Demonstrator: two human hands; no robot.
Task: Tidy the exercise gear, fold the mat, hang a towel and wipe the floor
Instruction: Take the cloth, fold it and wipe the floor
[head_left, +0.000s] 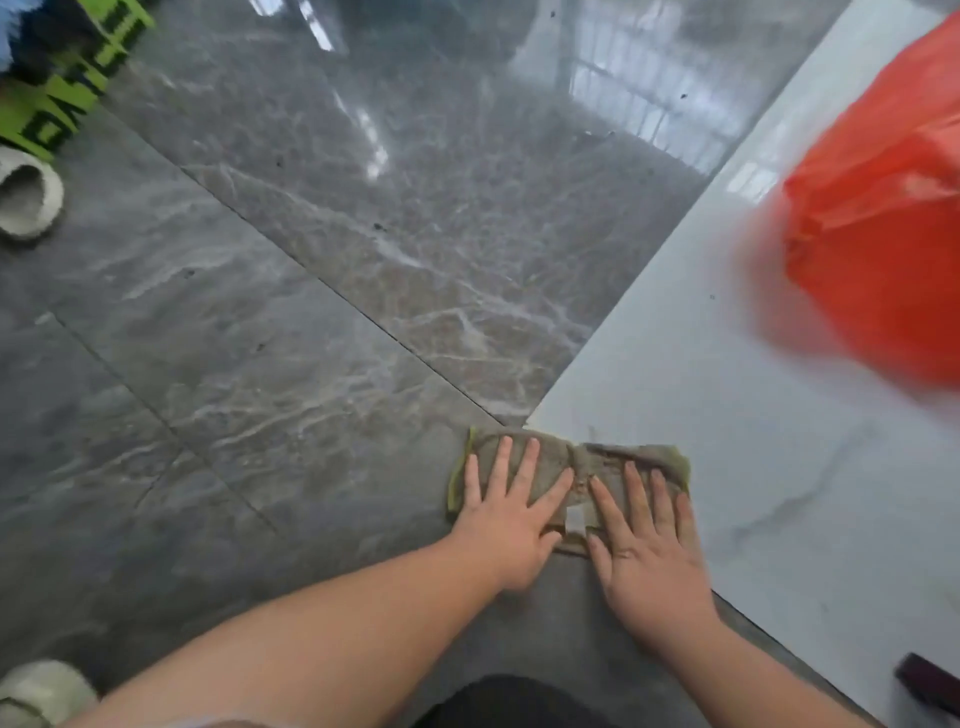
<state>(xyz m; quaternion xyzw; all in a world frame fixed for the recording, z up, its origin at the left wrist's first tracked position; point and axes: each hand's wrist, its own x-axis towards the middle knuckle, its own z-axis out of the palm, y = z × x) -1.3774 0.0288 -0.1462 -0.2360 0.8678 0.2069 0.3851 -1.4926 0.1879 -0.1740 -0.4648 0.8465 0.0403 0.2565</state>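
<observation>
A grey-brown rag (576, 460) with a green edge lies flat on the floor, across the line where the dark grey marble tiles (322, 291) meet the white tiles (727, 441). My left hand (511, 512) presses flat on the rag's left half, fingers spread. On the right half rests my right hand (641, 530), also flat with fingers apart. Neither hand grips the cloth. Both forearms reach in from the bottom edge.
A red plastic bag (878, 218) stands blurred on the white tiles at the right. A white slipper (26, 200) lies at the left edge, another (39, 691) at the bottom left. Green-and-black gear (78, 73) sits top left. A dark object (930, 683) shows bottom right.
</observation>
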